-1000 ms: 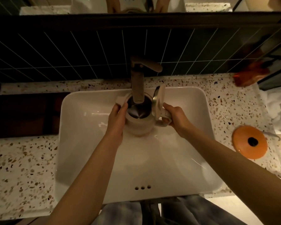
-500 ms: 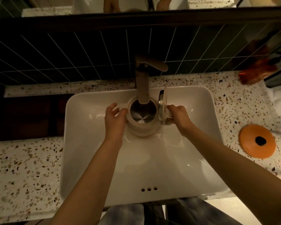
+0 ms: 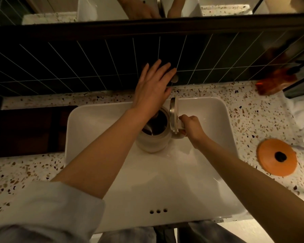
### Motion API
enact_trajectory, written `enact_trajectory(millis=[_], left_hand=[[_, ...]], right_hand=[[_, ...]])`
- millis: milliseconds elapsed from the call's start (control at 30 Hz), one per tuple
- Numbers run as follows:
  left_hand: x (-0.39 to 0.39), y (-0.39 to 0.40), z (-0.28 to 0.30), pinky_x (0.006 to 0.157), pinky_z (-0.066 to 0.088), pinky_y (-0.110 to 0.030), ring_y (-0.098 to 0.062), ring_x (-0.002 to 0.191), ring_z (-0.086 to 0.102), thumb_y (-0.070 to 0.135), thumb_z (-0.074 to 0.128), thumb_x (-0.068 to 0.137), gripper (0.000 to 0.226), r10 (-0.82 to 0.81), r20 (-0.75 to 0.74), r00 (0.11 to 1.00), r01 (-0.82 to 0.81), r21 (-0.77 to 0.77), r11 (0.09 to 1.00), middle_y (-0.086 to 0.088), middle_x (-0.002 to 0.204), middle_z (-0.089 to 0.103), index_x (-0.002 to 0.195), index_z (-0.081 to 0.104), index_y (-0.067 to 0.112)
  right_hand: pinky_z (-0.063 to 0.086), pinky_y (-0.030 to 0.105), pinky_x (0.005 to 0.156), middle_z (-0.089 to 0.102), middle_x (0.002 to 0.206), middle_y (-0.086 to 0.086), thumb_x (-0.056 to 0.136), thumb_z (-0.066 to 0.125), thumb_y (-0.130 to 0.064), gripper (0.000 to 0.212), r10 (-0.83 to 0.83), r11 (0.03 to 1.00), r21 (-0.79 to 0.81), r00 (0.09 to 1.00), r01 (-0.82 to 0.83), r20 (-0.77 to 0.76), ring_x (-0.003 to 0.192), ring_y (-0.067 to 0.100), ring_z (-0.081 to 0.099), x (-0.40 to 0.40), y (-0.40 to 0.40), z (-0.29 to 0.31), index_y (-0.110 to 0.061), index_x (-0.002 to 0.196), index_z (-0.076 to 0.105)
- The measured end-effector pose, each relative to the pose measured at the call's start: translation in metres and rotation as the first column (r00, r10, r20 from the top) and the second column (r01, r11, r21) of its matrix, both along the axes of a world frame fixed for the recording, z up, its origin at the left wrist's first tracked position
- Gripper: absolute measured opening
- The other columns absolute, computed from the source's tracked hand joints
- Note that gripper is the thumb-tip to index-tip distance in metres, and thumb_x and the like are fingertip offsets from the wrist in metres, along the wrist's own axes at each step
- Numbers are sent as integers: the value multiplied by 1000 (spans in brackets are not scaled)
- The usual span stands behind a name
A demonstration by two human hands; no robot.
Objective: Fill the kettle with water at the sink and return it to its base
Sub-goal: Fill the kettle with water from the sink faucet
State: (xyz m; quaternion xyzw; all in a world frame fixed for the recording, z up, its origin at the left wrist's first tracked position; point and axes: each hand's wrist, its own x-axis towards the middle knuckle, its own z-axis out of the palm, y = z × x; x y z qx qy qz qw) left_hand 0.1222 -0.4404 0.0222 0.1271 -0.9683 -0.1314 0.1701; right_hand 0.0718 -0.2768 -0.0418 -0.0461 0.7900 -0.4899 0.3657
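Gripping the handle of the kettle (image 3: 154, 137), the right hand (image 3: 191, 128) has its fingers closed around it, forearm reaching in from the lower right. Kettle stands upright inside the white sink (image 3: 209, 172), lid (image 3: 174, 116) raised on edge, interior exposed. Left hand (image 3: 152, 88) is extended above the kettle toward the dark tiled wall (image 3: 60, 67), palm down, fingers spread and holding nothing, covering the tap. Orange base (image 3: 277, 159) lies on the speckled counter (image 3: 253, 123), right of the sink.
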Motion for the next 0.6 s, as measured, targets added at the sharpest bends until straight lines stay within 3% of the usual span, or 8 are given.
enact_trajectory(millis=[167, 300, 433, 533, 600], left_hand=[[-15, 5, -7, 117, 16, -43, -28, 138, 42, 34, 66, 85, 45, 161, -122, 979, -146, 127, 981, -9, 134, 61, 124, 64, 12], [-15, 6, -7, 117, 12, -41, -28, 139, 41, 35, 64, 86, 45, 185, -152, 971, -156, 185, 970, -9, 135, 60, 124, 64, 12], [-15, -2, 3, 118, 14, -40, -24, 140, 38, 38, 60, 90, 46, 269, -175, 947, -167, 446, 879, -7, 139, 58, 129, 60, 13], [-13, -3, 11, 120, 14, -41, -22, 142, 35, 33, 63, 90, 47, 262, -144, 954, -152, 522, 840, -7, 142, 54, 133, 57, 14], [-6, -2, 15, 119, 22, -43, -22, 140, 38, 27, 67, 87, 47, 302, -157, 940, -159, 582, 798, -7, 140, 56, 132, 58, 13]], right_hand=[[33, 28, 51, 42, 46, 7, 83, 44, -17, 34, -21, 1000, -2, 1000, 21, 16, 45, 19, 39, -2, -1, 1, -10, 50, 42], [32, 28, 50, 42, 48, 8, 83, 44, -18, 32, -18, 1000, 7, 1000, 18, 18, 46, 19, 38, -4, -4, 1, -10, 52, 41], [32, 29, 52, 42, 51, 11, 83, 42, -19, 30, 10, 1000, 10, 1000, -10, 10, 47, 19, 38, -5, -4, 2, -9, 55, 42], [33, 29, 52, 41, 53, 11, 84, 42, -18, 29, 21, 1000, 20, 1000, -21, 11, 47, 19, 38, -5, -5, 4, -9, 57, 42], [33, 29, 51, 41, 53, 11, 85, 42, -17, 29, 16, 1000, 10, 1000, -16, 13, 46, 18, 38, -5, -6, 5, -10, 56, 41]])
